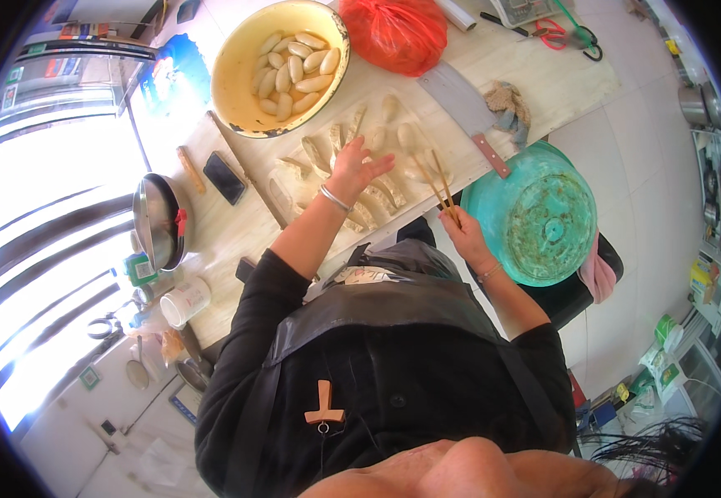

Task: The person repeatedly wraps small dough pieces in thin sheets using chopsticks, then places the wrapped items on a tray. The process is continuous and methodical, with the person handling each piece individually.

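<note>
My left hand (360, 168), with fingers apart, is over a pale cutting board (281, 190). Around it lie several curved, scored pieces of pale tuber (316, 155), some partly hidden by the hand. My right hand (465, 233) grips a pair of wooden chopsticks (441, 183) at the table's near edge, tips pointing away from me. Close to the tips are several uncut, peeled tubers (406, 136). Beyond the board to the right, a broad cleaver (457, 96) lies flat, its brown handle reaching past the table edge.
A yellow enamel basin (227, 81) holds more peeled tubers in liquid. Beside it sits a red plastic bag (395, 34). A crumpled cloth (510, 109) and scissors (550, 34) lie rightward. Left are a phone (225, 177) and a pan (155, 218). An upturned green basin (541, 218) stands right.
</note>
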Action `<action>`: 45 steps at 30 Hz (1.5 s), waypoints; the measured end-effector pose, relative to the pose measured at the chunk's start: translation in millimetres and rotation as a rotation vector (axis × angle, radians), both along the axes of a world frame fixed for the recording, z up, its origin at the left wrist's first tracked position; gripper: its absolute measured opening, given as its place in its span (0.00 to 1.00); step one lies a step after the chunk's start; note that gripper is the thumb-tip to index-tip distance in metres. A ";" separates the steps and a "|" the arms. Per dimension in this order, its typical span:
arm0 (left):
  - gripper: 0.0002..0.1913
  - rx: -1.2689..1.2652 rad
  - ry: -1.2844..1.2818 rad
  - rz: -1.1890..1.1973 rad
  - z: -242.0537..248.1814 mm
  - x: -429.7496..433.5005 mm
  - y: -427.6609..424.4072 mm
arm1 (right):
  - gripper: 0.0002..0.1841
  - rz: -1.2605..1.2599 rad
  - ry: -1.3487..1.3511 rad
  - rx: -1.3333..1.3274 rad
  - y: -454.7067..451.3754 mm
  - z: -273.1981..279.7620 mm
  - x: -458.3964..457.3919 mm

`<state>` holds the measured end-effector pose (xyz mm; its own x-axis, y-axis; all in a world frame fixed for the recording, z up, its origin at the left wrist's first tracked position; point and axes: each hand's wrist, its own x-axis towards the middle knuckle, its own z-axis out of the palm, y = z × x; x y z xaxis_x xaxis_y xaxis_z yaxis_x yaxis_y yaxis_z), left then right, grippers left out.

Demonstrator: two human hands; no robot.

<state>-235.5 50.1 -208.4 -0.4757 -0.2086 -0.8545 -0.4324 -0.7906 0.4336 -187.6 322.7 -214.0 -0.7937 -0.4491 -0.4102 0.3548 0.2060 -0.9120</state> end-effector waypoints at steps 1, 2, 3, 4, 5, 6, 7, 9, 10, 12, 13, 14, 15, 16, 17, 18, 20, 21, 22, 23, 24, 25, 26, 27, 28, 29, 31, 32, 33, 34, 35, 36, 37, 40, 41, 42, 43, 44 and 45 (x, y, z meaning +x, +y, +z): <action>0.24 -0.021 -0.009 -0.039 3.5 3.3 0.0 | 0.11 -0.034 -0.055 -0.031 -3.0 0.8 -0.8; 0.24 -0.005 0.039 -0.178 8.0 14.8 2.0 | 0.11 -0.006 -0.090 -0.019 -6.7 1.8 -3.0; 0.24 0.008 0.082 -0.317 20.0 33.9 7.1 | 0.11 0.022 -0.129 -0.010 -16.4 11.6 -7.6; 0.25 0.026 0.122 -0.453 29.9 53.2 13.1 | 0.12 0.052 -0.173 0.003 -27.8 16.9 -7.8; 0.24 0.027 0.138 -0.549 36.6 67.5 19.6 | 0.12 0.101 -0.139 -0.009 -42.8 11.9 -4.7; 0.23 0.028 0.155 -0.641 42.0 81.1 26.9 | 0.13 0.154 -0.105 -0.021 -60.1 3.4 -0.2; 0.23 0.028 0.175 -0.733 46.3 91.4 32.3 | 0.14 0.245 0.045 0.014 -77.3 -3.8 4.7; 0.19 -0.278 0.208 -0.740 46.4 103.9 24.3 | 0.18 0.356 0.230 -0.125 -108.5 26.2 6.8; 0.19 -0.473 0.260 -0.796 41.8 108.9 5.6 | 0.19 0.457 0.296 -0.095 -120.4 28.9 2.8; 0.13 -0.429 0.168 -0.319 51.2 115.1 -4.7 | 0.19 0.546 0.418 0.026 -135.7 23.3 -12.2; 0.13 -0.371 0.145 -0.293 54.3 123.0 -15.3 | 0.19 0.529 0.477 0.119 -138.9 17.5 -27.0; 0.12 -0.313 0.124 -0.267 58.6 135.4 -34.8 | 0.18 0.510 0.536 0.212 -142.9 12.2 -40.1; 0.11 -0.253 0.104 -0.241 61.4 147.1 -49.6 | 0.16 0.501 0.634 0.333 -147.2 0.9 -48.3; 0.11 -0.144 0.155 -0.210 61.8 160.5 -56.7 | 0.15 0.488 0.734 0.453 -151.6 -15.7 -51.7; 0.11 -0.033 0.203 -0.183 60.8 177.3 -61.3 | 0.13 0.469 0.830 0.574 -155.7 -30.0 -51.3; 0.11 0.075 0.255 -0.154 60.9 191.0 -62.7 | 0.11 0.459 0.863 0.604 -161.2 -39.2 -51.0; 0.12 0.035 0.150 -0.049 68.1 205.7 -43.9 | 0.09 0.440 0.935 0.657 -174.0 -50.6 -49.2; 0.12 0.018 0.097 0.003 72.3 211.3 -34.3 | 0.08 0.432 0.934 0.679 -179.7 -52.7 -48.0; 0.11 0.055 0.051 -0.024 81.1 215.2 -31.4 | 0.07 0.422 0.932 0.702 -184.5 -54.6 -46.8; 0.12 0.044 0.080 -0.069 79.8 221.7 -35.3 | 0.07 0.408 0.928 0.725 -187.5 -56.2 -44.7; 0.12 0.032 0.110 -0.110 79.7 227.7 -40.7 | 0.07 0.406 0.938 0.698 -187.8 -55.0 -42.9; 0.13 0.019 0.140 -0.155 80.1 232.1 -44.5 | 0.07 0.402 0.946 0.672 -184.4 -53.1 -42.2; 0.13 -0.033 0.124 -0.147 80.8 235.2 -46.7 | 0.08 0.396 0.953 0.646 -180.3 -51.1 -41.0; 0.13 -0.082 0.111 -0.139 91.2 232.8 -46.5 | 0.07 0.317 0.872 0.536 -174.3 -49.7 -37.2; 0.12 -0.129 0.095 -0.132 97.2 232.1 -46.3 | 0.07 0.239 0.785 0.427 -165.6 -52.2 -30.4; 0.12 -0.144 0.118 -0.171 93.6 233.9 -48.2 | 0.07 0.161 0.698 0.318 -157.6 -54.7 -25.0; 0.11 -0.173 0.163 -0.258 85.0 233.6 -53.1 | 0.08 0.022 0.463 0.025 -141.5 -65.0 -17.0; 0.11 -0.189 0.153 -0.300 83.1 230.2 -52.5 | 0.08 -0.047 0.344 -0.121 -132.1 -69.2 -14.7; 0.10 -0.180 0.164 -0.311 76.0 226.9 -51.1 | 0.08 -0.071 0.261 -0.152 -123.5 -66.2 -13.0; 0.10 -0.178 0.176 -0.320 68.7 223.9 -49.9 | 0.08 -0.093 0.177 -0.188 -116.9 -59.0 -11.0; 0.10 -0.176 0.188 -0.328 62.3 221.7 -48.1 | 0.08 -0.115 0.094 -0.224 -110.4 -51.8 -8.2; 0.09 -0.182 0.195 -0.356 62.2 217.9 -46.6 | 0.08 -0.107 0.011 -0.304 -106.7 -36.2 -4.2; 0.08 -0.191 0.202 -0.382 65.0 214.0 -44.4 | 0.09 -0.078 -0.049 -0.337 -108.7 -12.3 1.4; 0.08 -0.263 0.229 -0.475 73.5 205.3 -35.5 | 0.13 0.003 -0.181 -0.435 -127.1 43.0 24.8; 0.08 -0.298 0.238 -0.506 77.1 203.1 -32.3 | 0.13 0.033 -0.165 -0.432 -133.8 52.9 31.5; 0.09 -0.326 0.244 -0.514 83.4 201.4 -28.5 | 0.13 0.067 -0.152 -0.429 -142.1 64.5 38.1; 0.09 -0.356 0.248 -0.521 93.0 201.3 -24.9 | 0.14 0.103 -0.140 -0.427 -148.7 71.3 43.4; 0.09 -0.387 0.252 -0.526 99.5 202.5 -22.6 | 0.13 0.097 -0.160 -0.441 -152.6 71.3 46.1; 0.10 -0.447 0.283 -0.553 102.3 205.5 -22.4 | 0.12 0.092 -0.148 -0.424 -155.2 72.4 48.4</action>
<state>-30.0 27.6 -106.2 -0.7993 -0.1736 -0.5752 -0.5394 -0.2145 0.8143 -139.1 167.6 -141.6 -0.6895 -0.6676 -0.2811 0.4854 -0.1379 -0.8633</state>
